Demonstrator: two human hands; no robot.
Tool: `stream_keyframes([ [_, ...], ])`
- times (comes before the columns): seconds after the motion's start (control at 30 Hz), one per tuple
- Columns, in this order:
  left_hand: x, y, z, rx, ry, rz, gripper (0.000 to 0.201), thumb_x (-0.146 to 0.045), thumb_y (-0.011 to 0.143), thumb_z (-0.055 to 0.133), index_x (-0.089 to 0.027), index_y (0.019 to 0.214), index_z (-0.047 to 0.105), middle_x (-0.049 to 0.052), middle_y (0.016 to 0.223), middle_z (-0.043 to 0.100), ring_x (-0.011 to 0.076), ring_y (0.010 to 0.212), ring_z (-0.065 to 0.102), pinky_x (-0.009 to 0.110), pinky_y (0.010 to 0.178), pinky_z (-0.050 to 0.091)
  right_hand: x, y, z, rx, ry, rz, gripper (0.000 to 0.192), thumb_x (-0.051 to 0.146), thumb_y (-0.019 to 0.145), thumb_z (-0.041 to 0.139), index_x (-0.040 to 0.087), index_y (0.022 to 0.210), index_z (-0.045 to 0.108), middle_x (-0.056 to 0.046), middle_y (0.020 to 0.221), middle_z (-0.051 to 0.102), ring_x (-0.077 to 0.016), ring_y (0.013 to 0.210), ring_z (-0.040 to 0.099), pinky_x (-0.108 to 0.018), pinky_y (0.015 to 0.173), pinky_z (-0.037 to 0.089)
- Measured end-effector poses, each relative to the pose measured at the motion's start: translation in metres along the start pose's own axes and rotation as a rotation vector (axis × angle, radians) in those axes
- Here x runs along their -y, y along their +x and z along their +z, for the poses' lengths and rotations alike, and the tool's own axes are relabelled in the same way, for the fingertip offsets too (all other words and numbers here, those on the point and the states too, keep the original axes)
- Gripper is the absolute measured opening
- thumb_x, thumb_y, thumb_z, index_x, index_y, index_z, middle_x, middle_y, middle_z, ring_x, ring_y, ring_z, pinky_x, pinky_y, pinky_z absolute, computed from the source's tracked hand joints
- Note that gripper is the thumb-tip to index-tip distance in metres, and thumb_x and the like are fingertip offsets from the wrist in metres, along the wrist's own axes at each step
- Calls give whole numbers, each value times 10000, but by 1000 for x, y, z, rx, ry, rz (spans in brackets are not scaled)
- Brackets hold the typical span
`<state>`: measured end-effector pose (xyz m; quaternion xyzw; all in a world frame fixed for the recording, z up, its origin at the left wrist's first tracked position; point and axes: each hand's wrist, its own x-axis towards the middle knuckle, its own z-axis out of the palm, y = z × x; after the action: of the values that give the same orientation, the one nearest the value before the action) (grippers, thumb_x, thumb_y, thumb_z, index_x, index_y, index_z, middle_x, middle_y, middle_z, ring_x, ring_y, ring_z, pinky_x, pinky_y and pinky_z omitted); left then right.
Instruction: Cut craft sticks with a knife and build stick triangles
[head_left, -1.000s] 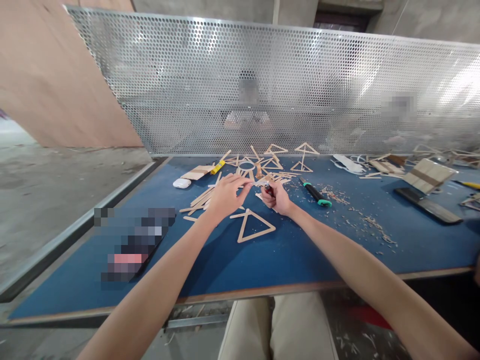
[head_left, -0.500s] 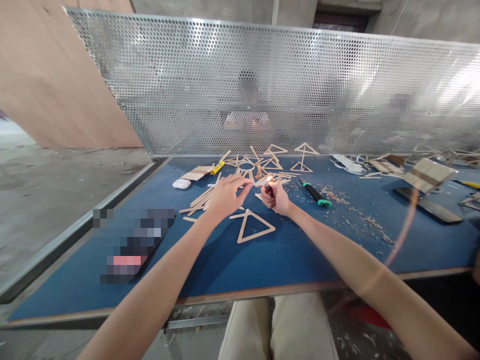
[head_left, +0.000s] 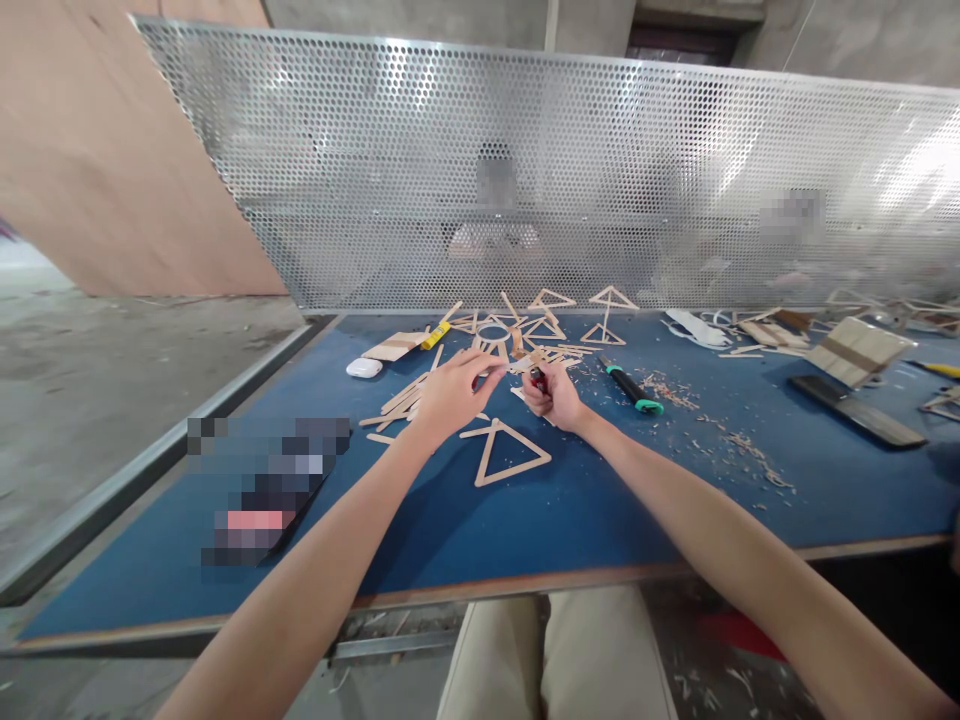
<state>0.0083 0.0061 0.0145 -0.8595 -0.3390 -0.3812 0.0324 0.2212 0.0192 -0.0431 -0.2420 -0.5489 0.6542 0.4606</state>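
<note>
My left hand (head_left: 456, 390) is closed in a pinch on a thin whitish glue stick, mostly hidden by the fingers. Just to its right, my right hand (head_left: 553, 393) is wrapped round a dark red lighter (head_left: 538, 380), and no flame shows on it. Below both hands a triangle of flat wooden craft sticks (head_left: 513, 472) lies on the blue tabletop (head_left: 480, 545), with a stick jutting from its top corner. Loose craft sticks (head_left: 405, 396) lie left of my left hand. Behind the hands are more sticks, several stick triangles (head_left: 546, 326) and a roll of tape (head_left: 493, 332).
A cutter with black and green handle (head_left: 634, 388) lies right of my hands beside wood shavings (head_left: 675, 393). A white case (head_left: 364, 369), bundled sticks (head_left: 394, 346) and a yellow tube (head_left: 436, 335) are at left. A perforated metal panel (head_left: 420, 180) closes the back.
The lighter's flame has gone out. The glue stick shows less between the hands and past the left hand's left side. Both hands are nearly in the same place.
</note>
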Motion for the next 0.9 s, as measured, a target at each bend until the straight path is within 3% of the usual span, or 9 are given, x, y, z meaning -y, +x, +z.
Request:
stream_keyframes([
  [0.3,0,0,1,0,5,15,252,-404,1020,519,-283,1107,721,4,1069,766,139,703,643,297,724,521,1,-1,1,-18,-10,-2,441,532,925,354,232,602,352,86,511,168,-81,437,56,-194,369,85],
  [0.63,1,0,2,4,16,5,251,-390,1016,528,-261,1106,723,14,1089,761,153,793,678,288,739,520,2,0,3,-15,-15,20,471,562,930,333,238,588,330,82,504,163,-82,418,84,-199,366,86],
  [0.9,1,0,2,-3,4,13,239,-387,1018,524,-271,1109,712,11,1079,759,141,743,652,293,730,524,3,0,4,-20,-29,12,470,582,928,324,239,606,327,84,507,162,-85,423,83,-198,370,86],
])
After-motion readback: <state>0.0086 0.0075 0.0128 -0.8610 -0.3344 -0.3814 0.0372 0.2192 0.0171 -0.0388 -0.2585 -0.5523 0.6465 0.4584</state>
